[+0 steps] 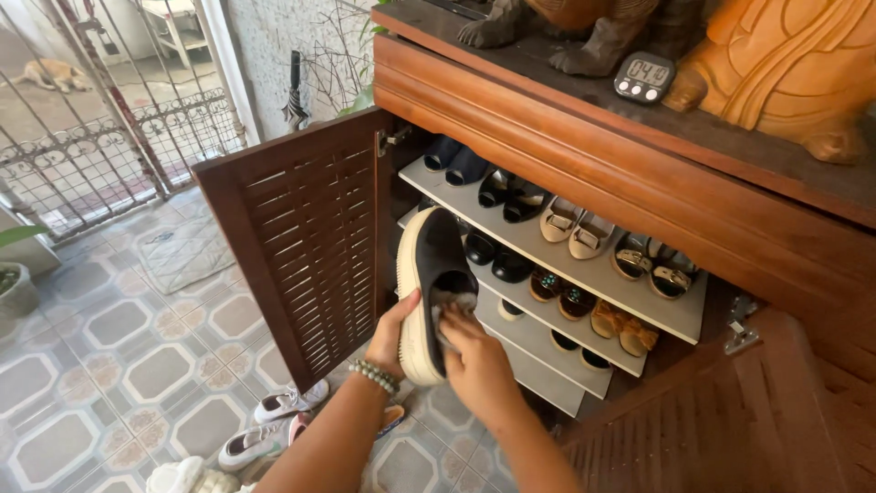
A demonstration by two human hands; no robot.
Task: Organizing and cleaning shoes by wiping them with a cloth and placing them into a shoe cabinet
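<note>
I am holding a black shoe (436, 274) with a thick cream sole up in front of the open cabinet, toe pointing up. My left hand (394, 333), a bead bracelet (375, 374) on its wrist, is gripping the sole from the outer side. My right hand (474, 361) is pressing a grey cloth (453, 306) against the shoe's black upper, fingers curled around the cloth so most of it is hidden. Below my forearms, white sneakers (274, 424) are lying on the patterned tile floor (119, 347), partly cut off by the frame edge. Beyond the shoe, grey shelves (630, 297) are carrying pairs of sandals and dark shoes; the lower pairs are hard to make out in shadow. The slatted door (306, 237) is standing open on my left.
</note>
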